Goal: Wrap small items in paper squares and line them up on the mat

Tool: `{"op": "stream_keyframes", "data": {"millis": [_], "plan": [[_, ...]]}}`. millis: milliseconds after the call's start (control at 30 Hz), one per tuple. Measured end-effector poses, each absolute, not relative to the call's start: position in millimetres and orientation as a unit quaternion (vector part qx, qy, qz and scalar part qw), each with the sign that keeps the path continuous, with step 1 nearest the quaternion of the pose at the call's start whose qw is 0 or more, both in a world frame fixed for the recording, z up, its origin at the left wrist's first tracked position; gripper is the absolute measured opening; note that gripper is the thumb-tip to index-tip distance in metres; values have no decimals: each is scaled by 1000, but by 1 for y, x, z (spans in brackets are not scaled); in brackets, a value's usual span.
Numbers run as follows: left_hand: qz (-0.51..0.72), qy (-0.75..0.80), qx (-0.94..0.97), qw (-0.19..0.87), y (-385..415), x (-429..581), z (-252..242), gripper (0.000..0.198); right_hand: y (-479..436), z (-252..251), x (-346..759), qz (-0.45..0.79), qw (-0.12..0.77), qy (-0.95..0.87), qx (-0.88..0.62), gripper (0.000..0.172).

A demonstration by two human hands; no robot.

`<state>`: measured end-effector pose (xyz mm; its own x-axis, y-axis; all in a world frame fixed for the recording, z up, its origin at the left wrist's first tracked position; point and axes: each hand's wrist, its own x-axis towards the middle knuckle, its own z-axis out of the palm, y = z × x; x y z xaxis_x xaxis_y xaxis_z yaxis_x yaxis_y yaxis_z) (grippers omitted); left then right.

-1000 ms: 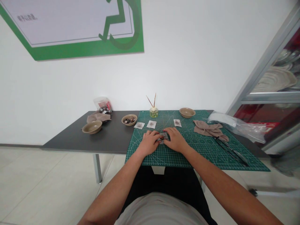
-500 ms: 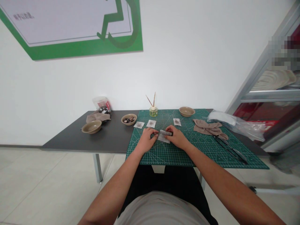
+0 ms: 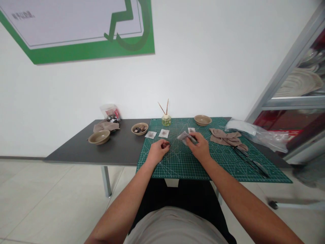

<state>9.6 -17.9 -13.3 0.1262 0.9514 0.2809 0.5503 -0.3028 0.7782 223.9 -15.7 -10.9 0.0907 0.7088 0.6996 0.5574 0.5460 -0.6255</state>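
Note:
My right hand (image 3: 200, 145) grips a small whitish packet (image 3: 182, 136) with dark contents between thumb and fingers, over the green cutting mat (image 3: 177, 166). To its left, my left hand (image 3: 157, 150) is closed, fingers curled against the thumb, apart from the packet. Whether something small sits in those fingers is hidden. Two similar flat packets, one left (image 3: 150, 135) and one right (image 3: 164, 133), lie beyond my left hand. Just behind my right hand is another packet (image 3: 191, 129), partly covered.
A bowl of dark and pale pieces (image 3: 139, 133) stands left of the mat, near another bowl (image 3: 99, 137). At the back are a reed diffuser (image 3: 166, 120) and a third bowl (image 3: 202, 120). A brown cloth (image 3: 224, 137), black-handled tool (image 3: 250, 162) and plastic bag (image 3: 256, 134) lie right.
Both hands were at the packet between them. Now the left hand has let go and curled its fingers, while the right has carried the packet up and to the right.

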Motion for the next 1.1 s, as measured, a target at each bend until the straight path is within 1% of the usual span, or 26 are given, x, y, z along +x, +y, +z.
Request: {"op": "stream_keyframes", "data": {"millis": [33, 67, 133, 267, 300, 433, 567, 667, 833, 967, 1100], "plan": [[392, 534, 706, 252, -18, 10, -14, 18, -16, -10, 224, 42, 559, -681, -470, 11], [391, 534, 707, 247, -18, 10, -14, 17, -17, -9, 224, 26, 551, -691, -468, 9], [389, 535, 711, 238, -17, 10, -14, 15, -15, -9, 223, 23, 533, -705, -468, 10], [380, 534, 724, 217, -17, 10, -15, 13, -11, -13, 221, 68, 461, -738, -488, 15], [376, 533, 727, 214, -17, 10, -15, 13, -10, -14, 221, 71, 454, -740, -491, 15], [363, 530, 739, 203, -17, 10, -15, 12, -10, -14, 221, 37, 478, -725, -494, 14], [358, 529, 744, 195, -18, 11, -13, 10, -10, -13, 221, 52, 444, -743, -499, 13], [367, 531, 742, 184, -18, 12, -12, 8, -9, -15, 221, 53, 453, -728, -511, 14], [373, 527, 743, 176, -21, 12, -6, 9, -7, -15, 220, 78, 419, -741, -519, 14], [374, 523, 732, 225, -25, 17, 0, 9, -13, -8, 213, 81, 405, -738, -534, 14], [384, 522, 696, 310, -22, 26, -1, 11, -21, -7, 199, 58, 377, -768, -514, 28]]}}
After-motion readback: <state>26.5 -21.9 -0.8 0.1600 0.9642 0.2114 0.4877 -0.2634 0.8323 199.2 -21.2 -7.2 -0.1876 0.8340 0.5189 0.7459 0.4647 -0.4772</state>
